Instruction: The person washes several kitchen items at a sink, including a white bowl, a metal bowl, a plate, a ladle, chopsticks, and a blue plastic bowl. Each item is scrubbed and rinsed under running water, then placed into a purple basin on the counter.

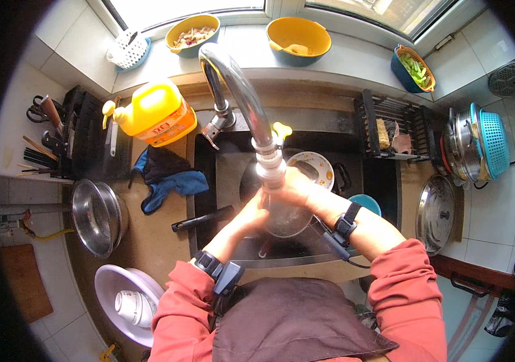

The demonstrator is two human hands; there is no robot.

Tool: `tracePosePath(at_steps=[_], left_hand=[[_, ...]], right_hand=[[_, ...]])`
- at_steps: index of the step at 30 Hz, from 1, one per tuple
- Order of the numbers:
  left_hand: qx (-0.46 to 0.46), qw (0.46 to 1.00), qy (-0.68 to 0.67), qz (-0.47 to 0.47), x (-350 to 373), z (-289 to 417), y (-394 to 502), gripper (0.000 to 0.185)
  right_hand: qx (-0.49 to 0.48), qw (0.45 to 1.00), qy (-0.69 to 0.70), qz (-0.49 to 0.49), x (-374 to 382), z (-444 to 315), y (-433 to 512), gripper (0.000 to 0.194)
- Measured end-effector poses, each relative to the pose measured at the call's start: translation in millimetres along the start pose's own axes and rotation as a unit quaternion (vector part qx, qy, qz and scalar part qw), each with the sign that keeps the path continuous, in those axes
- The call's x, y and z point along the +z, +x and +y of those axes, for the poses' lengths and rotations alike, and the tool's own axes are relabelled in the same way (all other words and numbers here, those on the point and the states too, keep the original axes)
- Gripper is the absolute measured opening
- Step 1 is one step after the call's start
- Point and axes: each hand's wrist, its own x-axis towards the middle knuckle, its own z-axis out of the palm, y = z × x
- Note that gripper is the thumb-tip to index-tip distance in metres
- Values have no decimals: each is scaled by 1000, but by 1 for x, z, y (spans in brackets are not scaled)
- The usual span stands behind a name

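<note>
My left hand [254,210] and my right hand [296,185] are close together over the sink, right under the white spout head of the chrome faucet [246,99]. The spout head and glare hide the fingers, so whether they grip anything is unclear. Just below them is a round, pale, shiny vessel [289,221], blurred. A white patterned bowl [325,165] lies beyond my right hand. To the right sits a turquoise bowl [366,203], partly behind my right forearm. A black pan handle [203,218] juts over the sink's left edge.
A yellow detergent jug [162,113] and a blue-black cloth [171,181] lie left of the sink. Steel basins [97,217] and a lilac basin [108,280] holding bowls stand farther left. A black rack [397,126] with sponges and a pot lid [436,215] are on the right.
</note>
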Motion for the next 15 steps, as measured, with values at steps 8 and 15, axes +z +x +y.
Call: tracePosePath(at_steps=[8,15], left_hand=[[147,974,-64,161,-7,-22,15,54],[-91,845,-521,-84,15,-85,51,28]], right_hand=[[335,826,432,-134,-24,28,-50,60],[82,943,156,281,45,29,-69,63]])
